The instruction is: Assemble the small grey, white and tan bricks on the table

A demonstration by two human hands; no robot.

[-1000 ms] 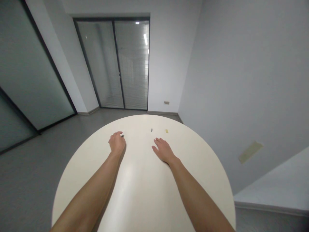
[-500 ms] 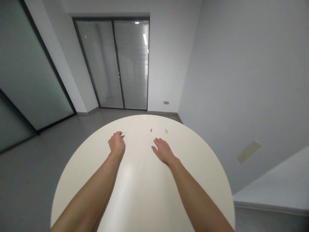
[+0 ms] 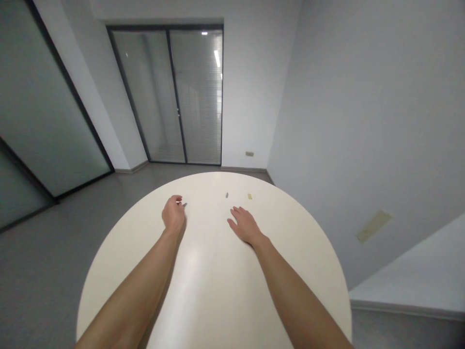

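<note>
My left hand (image 3: 173, 213) rests on a round cream table (image 3: 214, 291), its fingers curled. A small dark item (image 3: 184, 205) lies right at those fingertips, and I cannot tell whether they hold it. My right hand (image 3: 245, 225) lies flat with its fingers spread, holding nothing. Beyond it, towards the far edge of the table, are a small grey piece (image 3: 226, 195) and a small yellow piece (image 3: 249, 196). Neither hand touches these two pieces.
A grey floor (image 3: 54, 261) surrounds the table. Behind it stands a glass double door with blinds (image 3: 167, 97). A dark-framed glass partition (image 3: 47, 97) runs along the left, and a pale wall (image 3: 345, 121) rises on the right.
The whole view has drifted slightly. My left hand's fingers curl a little more beside the dark item. My right hand has barely moved.
</note>
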